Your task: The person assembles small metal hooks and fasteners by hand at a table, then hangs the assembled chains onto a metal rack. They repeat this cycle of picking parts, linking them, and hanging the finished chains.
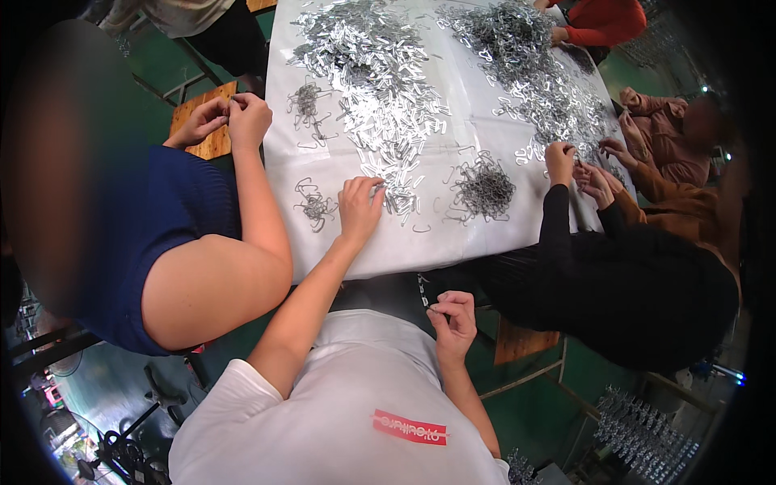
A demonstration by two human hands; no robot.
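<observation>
Two bare hands are occupying the near side of the white-covered surface. The person's left hand is resting at the near end of a long heap of bright flat metal pieces, fingers bent and close together; whether they are gripping a piece, I cannot tell. The right hand is holding a short strand of metal pieces just off the surface's edge, in front of the white shirt. Its fingers are pinching narrowly on one end, the remainder sticking out past the fingertips.

Loose wire hooks are lying left of the left hand; a denser dark mound of wire is sitting to its right, apart.

Risks, my judgement: the strand is depending on one small pinch with no surface beneath, so a slackening grip could be sending it to the floor. The flat pieces are overlapping and look slick; the left fingers could be catching two together, or scattering others among the hooks. A blue-topped neighbour's elbow is lying near the left forearm; a nudge could be spoiling the pick.
</observation>
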